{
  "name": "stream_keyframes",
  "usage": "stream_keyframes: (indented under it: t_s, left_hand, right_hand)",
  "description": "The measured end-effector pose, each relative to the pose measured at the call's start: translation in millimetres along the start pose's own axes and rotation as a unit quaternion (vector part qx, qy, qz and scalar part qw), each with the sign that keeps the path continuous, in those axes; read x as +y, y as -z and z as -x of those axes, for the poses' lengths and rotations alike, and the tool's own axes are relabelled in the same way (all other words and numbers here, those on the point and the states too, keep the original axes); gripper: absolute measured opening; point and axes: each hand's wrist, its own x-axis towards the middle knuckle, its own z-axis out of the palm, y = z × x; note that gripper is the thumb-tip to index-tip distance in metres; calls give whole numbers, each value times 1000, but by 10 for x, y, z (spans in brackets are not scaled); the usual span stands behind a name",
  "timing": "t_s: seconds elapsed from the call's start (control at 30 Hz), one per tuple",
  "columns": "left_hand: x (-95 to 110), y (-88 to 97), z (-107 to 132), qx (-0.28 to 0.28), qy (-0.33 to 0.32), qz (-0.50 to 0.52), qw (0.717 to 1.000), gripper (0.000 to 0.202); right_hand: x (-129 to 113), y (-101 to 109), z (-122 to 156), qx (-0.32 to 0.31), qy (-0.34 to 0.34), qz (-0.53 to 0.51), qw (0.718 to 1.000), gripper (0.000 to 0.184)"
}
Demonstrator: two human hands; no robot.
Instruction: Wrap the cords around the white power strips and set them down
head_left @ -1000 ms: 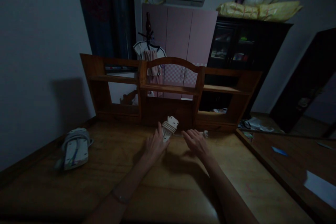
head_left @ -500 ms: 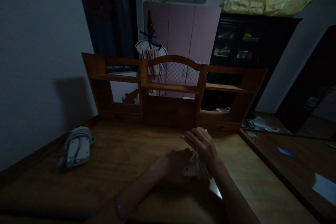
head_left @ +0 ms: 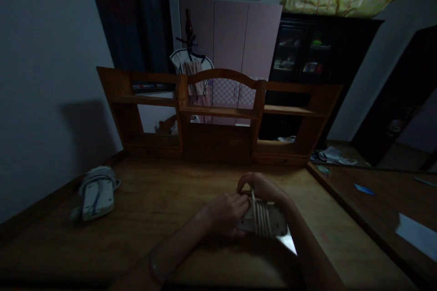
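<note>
A pale power strip (head_left: 279, 221) is held just above the wooden tabletop, with several turns of its white cord (head_left: 262, 220) wrapped round its middle. My left hand (head_left: 228, 213) is closed round the strip's left end. Over the top edge, the bent fingers of my right hand (head_left: 261, 187) pinch a strand of the cord near my left fingertips. Part of the strip's left end is hidden behind my left hand. At the far left of the desk lies a second power strip (head_left: 98, 198), its own cord bundled round its upper end.
A wooden shelf unit (head_left: 218, 111) stands along the desk's back edge. Past the raised right edge lies a lower wooden surface with a blue card (head_left: 364, 189) and a white sheet of paper (head_left: 417, 236). The wall (head_left: 44, 113) borders the left side.
My right hand has shifted from beside the coils to above them and now pinches the cord. More of the strip and its windings shows. The view has turned slightly.
</note>
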Motion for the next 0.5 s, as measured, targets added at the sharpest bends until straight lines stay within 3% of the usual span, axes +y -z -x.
stream_keyframes:
  t_s: [0.13, 0.33, 0.5]
  left_hand:
    - [-8, -24, -6, 57, -24, 29, 998, 61]
    - [-40, -70, 30, 124, -35, 19, 992, 65]
    - [-72, -66, 46, 146, 18, 3, 989, 65]
  right_hand:
    - [17, 131, 66, -58, -59, -67, 994, 22]
    - [157, 96, 30, -117, -68, -142, 980, 27]
    - [219, 25, -26, -74, -95, -137, 983, 17]
